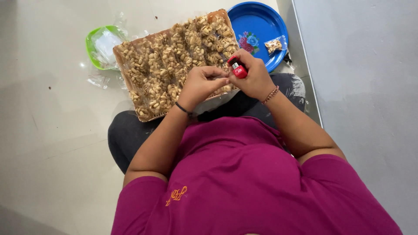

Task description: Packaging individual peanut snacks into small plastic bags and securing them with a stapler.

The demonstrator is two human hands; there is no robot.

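Observation:
My right hand (251, 79) grips a small red lighter (238, 68) with its top toward my left hand. My left hand (201, 83) is pinched shut on a small clear packet edge next to the lighter; the packet itself is mostly hidden by my fingers. Both hands hover over a brown tray (123, 74) filled with several small clear packets of peanuts (174, 61), which rests on my lap.
A blue round plate (257, 21) with a flower print lies at the far right and holds one small peanut packet (274, 45). A green bowl (90, 41) with clear plastic bags sits at the far left. A grey wall (361, 87) runs along the right.

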